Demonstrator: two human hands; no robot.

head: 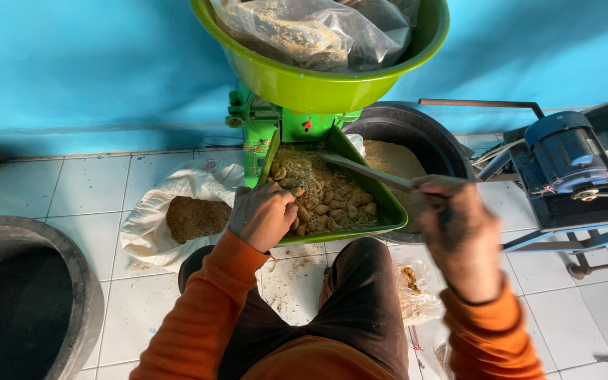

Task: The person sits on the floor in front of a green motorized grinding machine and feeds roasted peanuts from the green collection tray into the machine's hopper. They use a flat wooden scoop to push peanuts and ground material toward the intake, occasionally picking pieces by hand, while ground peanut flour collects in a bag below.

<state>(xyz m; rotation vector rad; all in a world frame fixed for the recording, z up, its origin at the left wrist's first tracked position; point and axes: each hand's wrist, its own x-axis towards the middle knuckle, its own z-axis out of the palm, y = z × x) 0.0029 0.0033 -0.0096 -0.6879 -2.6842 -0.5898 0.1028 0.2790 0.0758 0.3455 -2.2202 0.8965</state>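
Note:
A green feed tray on a green grinding machine holds pale nut-like pieces mixed with brown meal. My left hand rests in the tray's near left corner, fingers curled over the pieces. My right hand grips the handle of a long metal spoon, whose tip reaches into the tray's mix. Both sleeves are orange. A large green basin sits on top of the machine with a clear plastic bag of grain inside.
A white sack of brown meal lies open on the tiled floor at left. A black tub of meal stands behind the tray. Another black tub is at lower left. A blue motor on a metal frame stands right. A small plastic bag lies by my knee.

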